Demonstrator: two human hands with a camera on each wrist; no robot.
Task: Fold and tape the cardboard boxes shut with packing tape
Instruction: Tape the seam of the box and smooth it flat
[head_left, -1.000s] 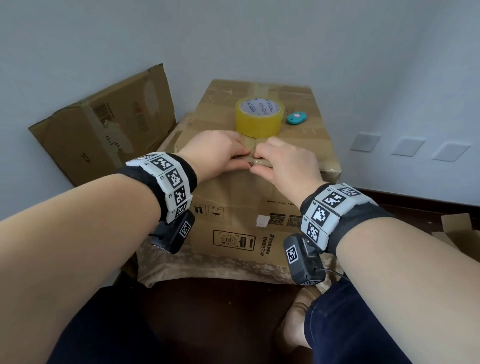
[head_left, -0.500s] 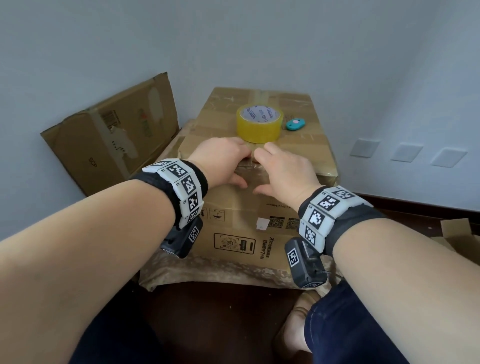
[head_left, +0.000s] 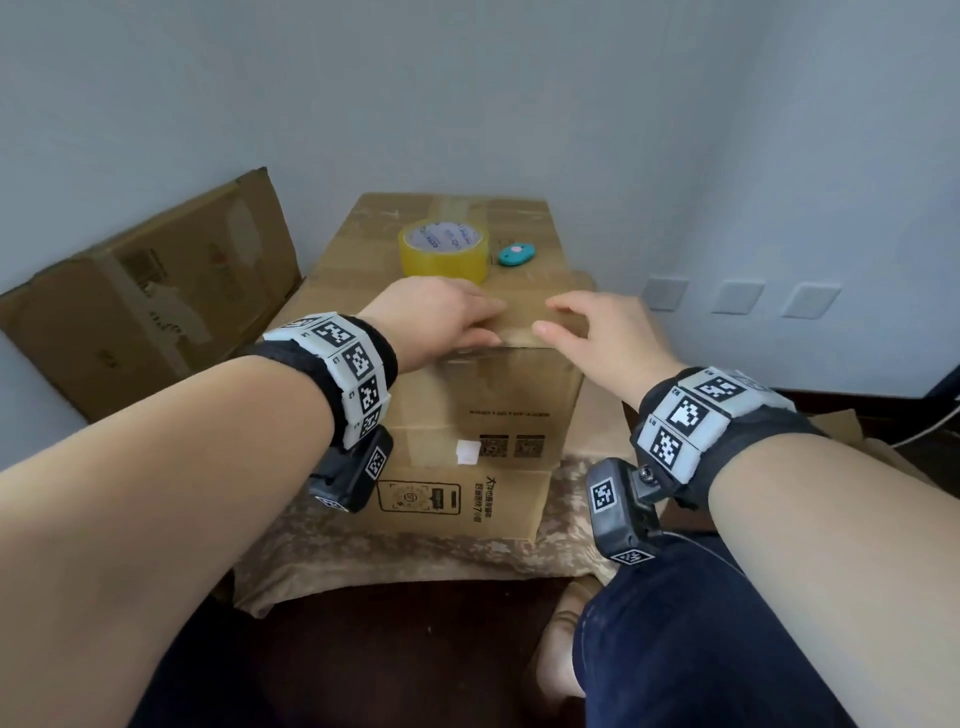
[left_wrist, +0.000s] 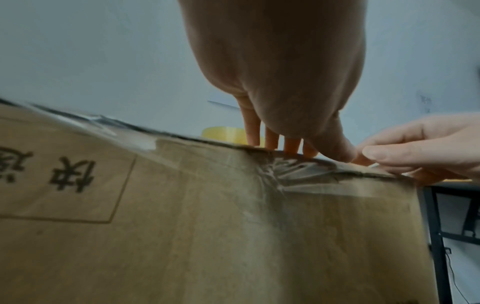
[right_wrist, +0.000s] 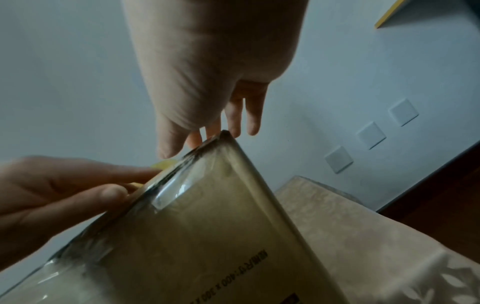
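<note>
A closed cardboard box (head_left: 498, 405) stands in front of me, with clear tape running along its top and folded over the front edge (left_wrist: 298, 174). My left hand (head_left: 467, 322) lies on the top at that front edge, fingers straight, thumb pressing the crumpled tape end (left_wrist: 335, 152). My right hand (head_left: 566, 322) hovers just above the box's front right corner (right_wrist: 223, 133) with relaxed, spread fingers (right_wrist: 253, 123), holding nothing. A yellow tape roll (head_left: 444, 249) and a small teal cutter (head_left: 517, 254) sit farther back on the box top.
Another cardboard box (head_left: 150, 296) leans against the wall at left. The taped box stands on a patterned cloth-covered surface (head_left: 415, 551). Cardboard scraps (head_left: 841, 426) lie at right, below wall sockets (head_left: 737, 297). My knee (head_left: 701, 623) is near the lower right.
The hands, close together on the tape at the front edge, have parted. The right hand lifted off and moved right; the left hand stays pressing at the edge.
</note>
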